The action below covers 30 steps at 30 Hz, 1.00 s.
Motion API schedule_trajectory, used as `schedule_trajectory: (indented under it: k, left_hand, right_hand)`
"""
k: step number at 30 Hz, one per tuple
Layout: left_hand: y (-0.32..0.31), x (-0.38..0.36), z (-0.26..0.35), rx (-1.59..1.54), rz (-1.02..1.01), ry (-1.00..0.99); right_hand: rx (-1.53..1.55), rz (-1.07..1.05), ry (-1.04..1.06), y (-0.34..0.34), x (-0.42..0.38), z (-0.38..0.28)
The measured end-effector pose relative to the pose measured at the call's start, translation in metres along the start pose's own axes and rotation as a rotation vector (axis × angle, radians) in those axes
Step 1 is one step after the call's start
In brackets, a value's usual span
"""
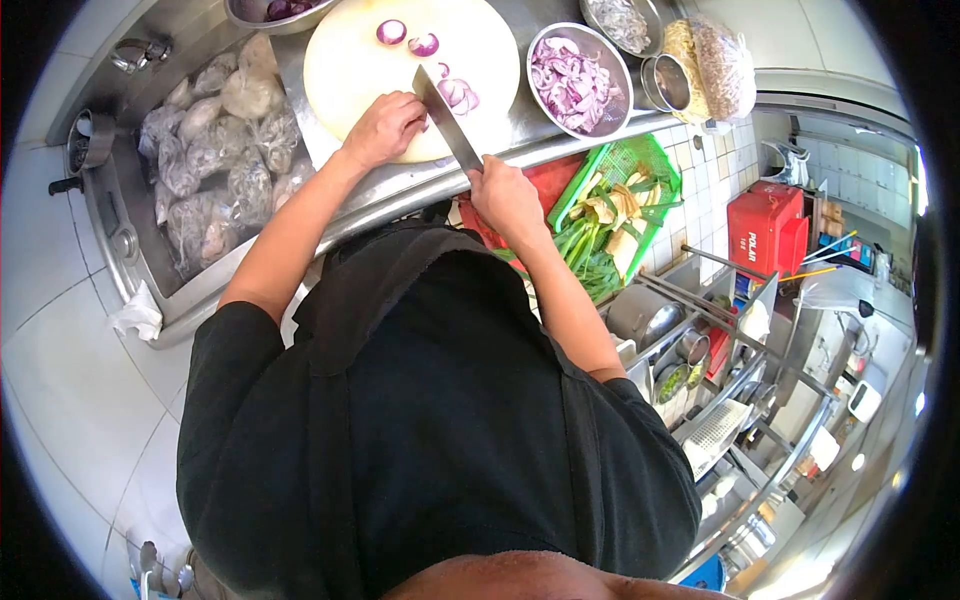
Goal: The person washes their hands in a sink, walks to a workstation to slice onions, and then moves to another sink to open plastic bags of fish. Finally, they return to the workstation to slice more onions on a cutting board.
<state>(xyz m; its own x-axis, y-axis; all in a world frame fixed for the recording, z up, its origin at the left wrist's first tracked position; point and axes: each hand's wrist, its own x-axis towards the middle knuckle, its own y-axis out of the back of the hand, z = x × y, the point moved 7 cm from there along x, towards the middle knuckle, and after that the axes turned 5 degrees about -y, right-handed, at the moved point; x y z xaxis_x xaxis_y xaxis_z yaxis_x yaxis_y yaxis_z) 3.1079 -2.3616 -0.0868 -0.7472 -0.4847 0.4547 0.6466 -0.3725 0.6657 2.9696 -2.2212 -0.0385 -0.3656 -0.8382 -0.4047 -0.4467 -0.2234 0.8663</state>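
Observation:
On a round, cream-coloured cutting board (340, 70), my left hand (388, 128) is closed with curled fingers around a piece of red onion, mostly hidden beneath them. My right hand (507, 200) grips the handle of a kitchen knife (447, 118). Its broad blade points away from me across the board, close to my left fingertips. Cut red onion (459, 96) lies just right of the blade. Two further onion pieces, a cut half (391, 32) and another piece (424, 45), rest farther back. A metal colander (535, 100) of sliced red onion stands right of the board.
Left of the board, a steel sink (140, 265) holds several plastic-wrapped bundles. A bowl (245, 12) with onions sits at the back left. Right of the colander are a metal cup (665, 82) and filled bags (722, 70). Below the counter edge stands a green basket (660, 165) of leafy vegetables.

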Motion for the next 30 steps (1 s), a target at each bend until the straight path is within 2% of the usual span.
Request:
schedule_trajectory:
  k: [8,11,14,26,30]
  left_hand:
    - [-0.006,-0.010,-0.004,0.023,0.092,0.054]
    - [-0.009,-0.011,-0.008,0.004,0.034,0.089]
    - [-0.007,-0.013,-0.007,-0.003,0.104,0.072]
    - [-0.006,-0.016,-0.008,0.002,0.096,0.129]
    - [-0.002,-0.016,-0.005,0.008,0.153,0.114]
  right_hand:
    - [-0.006,0.015,0.044,-0.001,0.004,-0.003]
    - [-0.029,-0.001,0.034,-0.006,0.011,-0.002]
    - [-0.028,-0.010,0.037,-0.002,0.005,-0.006]
    - [-0.027,-0.036,0.050,-0.008,0.009,-0.004]
    - [-0.013,-0.053,0.036,0.002,-0.003,-0.002]
